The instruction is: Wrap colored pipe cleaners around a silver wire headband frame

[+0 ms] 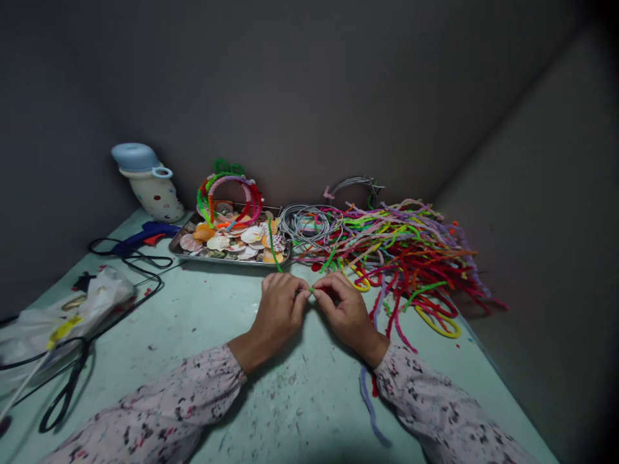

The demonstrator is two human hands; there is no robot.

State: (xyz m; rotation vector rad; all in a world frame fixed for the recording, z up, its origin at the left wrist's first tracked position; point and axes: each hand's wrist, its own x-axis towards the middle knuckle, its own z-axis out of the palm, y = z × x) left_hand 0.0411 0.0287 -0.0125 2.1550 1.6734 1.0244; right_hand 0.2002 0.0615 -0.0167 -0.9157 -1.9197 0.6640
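Observation:
Both hands meet over the middle of the table, fingertips nearly touching. My left hand (pixel 283 309) is closed on a green pipe cleaner (pixel 273 246), whose free end sticks up behind the knuckles in front of the tray. Between the two sets of fingertips a tiny bit of green shows, and my right hand (pixel 345 309) pinches it. The rest of the pipe cleaner is hidden by the fingers. Just beyond the left hand stands a metal tray (pixel 227 261) of seashells (pixel 220 241). Pipe cleaner-wrapped hoops (pixel 251 193) rest upright on the shells.
Right of the tray lie coiled grey wire (pixel 309 225) and a large heap of coloured pipe cleaners (pixel 401 238). A lilac strand (pixel 370 406) lies near my right sleeve. On the left are a bottle (pixel 155 187), a blue glue gun (pixel 140 238), black cords and a plastic bag (pixel 104 293).

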